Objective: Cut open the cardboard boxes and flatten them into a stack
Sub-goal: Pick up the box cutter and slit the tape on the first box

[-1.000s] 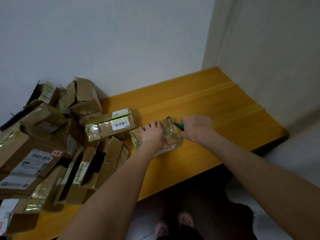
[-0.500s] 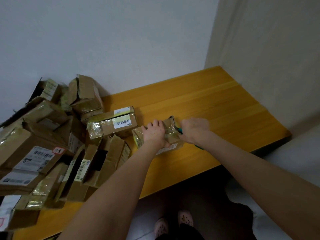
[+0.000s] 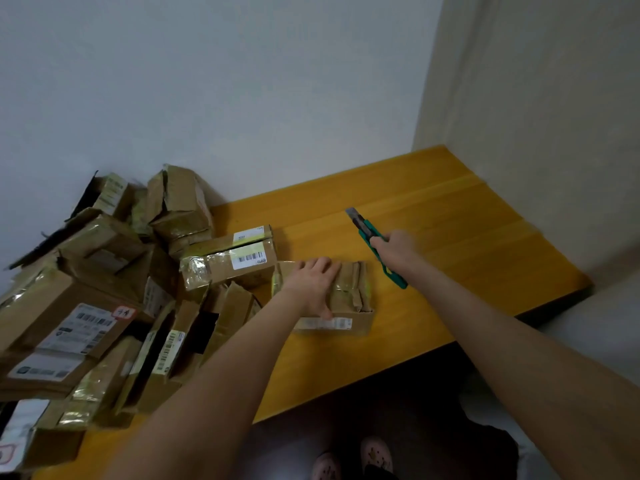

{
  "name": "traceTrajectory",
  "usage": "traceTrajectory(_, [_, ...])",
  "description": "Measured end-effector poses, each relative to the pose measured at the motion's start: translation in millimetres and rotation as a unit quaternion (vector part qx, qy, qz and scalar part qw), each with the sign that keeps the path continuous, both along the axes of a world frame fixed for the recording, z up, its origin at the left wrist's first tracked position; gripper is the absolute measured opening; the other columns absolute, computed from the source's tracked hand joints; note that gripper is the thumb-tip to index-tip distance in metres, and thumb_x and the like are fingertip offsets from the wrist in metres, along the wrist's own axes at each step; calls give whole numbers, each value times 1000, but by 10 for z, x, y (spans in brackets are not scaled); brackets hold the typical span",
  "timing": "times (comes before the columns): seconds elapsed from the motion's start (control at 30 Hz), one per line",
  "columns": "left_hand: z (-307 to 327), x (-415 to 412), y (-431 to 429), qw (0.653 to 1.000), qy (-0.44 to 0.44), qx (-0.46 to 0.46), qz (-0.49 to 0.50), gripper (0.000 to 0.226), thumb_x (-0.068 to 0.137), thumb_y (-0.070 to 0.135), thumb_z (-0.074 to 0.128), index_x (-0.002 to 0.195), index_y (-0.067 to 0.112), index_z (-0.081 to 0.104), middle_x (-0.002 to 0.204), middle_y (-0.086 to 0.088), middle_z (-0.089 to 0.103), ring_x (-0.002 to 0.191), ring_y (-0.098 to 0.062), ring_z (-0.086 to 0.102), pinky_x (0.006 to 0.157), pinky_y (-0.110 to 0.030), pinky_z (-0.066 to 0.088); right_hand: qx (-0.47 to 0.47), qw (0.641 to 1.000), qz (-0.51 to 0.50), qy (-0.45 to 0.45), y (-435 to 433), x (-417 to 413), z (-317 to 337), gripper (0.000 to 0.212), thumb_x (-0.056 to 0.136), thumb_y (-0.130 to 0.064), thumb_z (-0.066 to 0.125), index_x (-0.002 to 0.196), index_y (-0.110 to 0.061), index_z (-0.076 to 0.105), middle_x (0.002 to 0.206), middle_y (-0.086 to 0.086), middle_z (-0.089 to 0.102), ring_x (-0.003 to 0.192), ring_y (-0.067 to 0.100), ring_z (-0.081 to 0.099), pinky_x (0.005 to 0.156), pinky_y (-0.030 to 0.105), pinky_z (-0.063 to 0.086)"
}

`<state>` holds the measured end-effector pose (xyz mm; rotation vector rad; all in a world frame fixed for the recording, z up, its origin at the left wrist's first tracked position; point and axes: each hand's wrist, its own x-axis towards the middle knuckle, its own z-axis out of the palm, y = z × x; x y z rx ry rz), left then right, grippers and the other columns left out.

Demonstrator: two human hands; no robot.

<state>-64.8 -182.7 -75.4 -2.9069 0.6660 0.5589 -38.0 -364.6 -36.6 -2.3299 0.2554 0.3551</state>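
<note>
Left hand (image 3: 317,285) lies flat on top of a small cardboard box (image 3: 351,296), fingers stretched toward the far edge and the thumb reaching down over the near edge. It is pressing, not gripping. That box sits on the wooden table (image 3: 467,244), roughly at its middle, with crumpled tape across its top and a white label (image 3: 325,323) on the side facing the person.

Right hand (image 3: 394,249) is closed round a green knife (image 3: 367,233), held to the right of the box and clear of it. The blade (image 3: 351,213) is out and points up and away to the left, while the handle's tail sticks out below the fist.

Just left of the small box lies a longer box (image 3: 228,263) with a barcode sticker — touching it or nearly so, I cannot tell which. Beyond it a loose pile of boxes (image 3: 104,289) fills the left end of the table against the wall (image 3: 242,98), several with flaps open. Two slippers (image 3: 346,459) show on the floor below the table's near edge.
</note>
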Motion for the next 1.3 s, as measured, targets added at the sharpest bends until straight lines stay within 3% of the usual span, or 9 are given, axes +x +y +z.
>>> traceTrajectory(0.13, [-11,-245,153,995,-51,-79,45,100,72,61,72,150,20,24,148,-4,30,137,-25,31,114,-43,28,0,999,42,0,207,21,-127,29,99,-28,39,72,-16,39,67,2,40,55,18,37,49,29,28])
traceTrajectory(0.23, [-51,-509,229,954,-170,-183,167,38,88,49,59,112,20,60,112,1,60,96,-13,57,76,-27,51,18,995,96,-1,382,112,-127,23,99,-29,41,86,-10,42,71,3,41,59,19,38,52,30,30])
traceTrajectory(0.3, [-75,-623,235,924,-89,-218,301,30,96,41,50,91,16,66,85,1,68,70,-11,61,62,-29,55,19,993,119,-1,481,169,-130,23,99,-29,42,91,-8,43,72,3,42,60,19,39,52,31,29])
traceTrajectory(0.47, [-30,-750,111,561,267,-490,611,30,99,41,49,108,13,52,90,-9,60,77,-23,62,58,-35,55,8,987,156,46,650,168,-217,28,98,-26,42,74,-12,37,67,2,37,54,17,34,47,29,25])
traceTrajectory(0.57, [56,-677,-12,492,225,-539,645,12,99,19,49,105,9,54,82,-10,56,70,-25,58,64,-42,53,25,990,127,61,619,91,-255,31,98,-25,42,70,-14,35,67,2,37,55,17,33,48,29,25])
traceTrajectory(0.73, [106,-644,-104,543,129,-520,647,9,96,11,47,104,14,51,95,-10,58,91,-31,58,82,-42,51,112,991,32,67,474,-80,-260,25,100,-23,41,98,-1,52,81,9,57,61,16,47,50,29,35])
traceTrajectory(0.9, [258,-526,-45,734,21,-395,552,41,97,22,49,136,15,44,126,-10,58,112,-30,58,92,-41,51,215,971,-94,37,295,-199,-190,20,100,-23,41,107,-5,47,76,9,65,55,17,57,46,25,46])
traceTrajectory(1.07, [467,-114,79,864,-54,-296,404,41,96,26,50,135,15,44,129,-11,55,113,-29,56,93,-45,49,411,873,-253,67,349,-389,-131,13,101,-23,41,102,-10,45,88,16,66,76,28,66,68,38,59])
traceTrajectory(1.3, [153,-23,-6,943,54,-118,307,128,66,74,68,153,17,-7,159,-8,10,144,-33,18,112,-62,22,495,779,-369,115,531,-634,-348,29,102,-24,43,115,0,52,102,17,69,87,27,67,75,36,54])
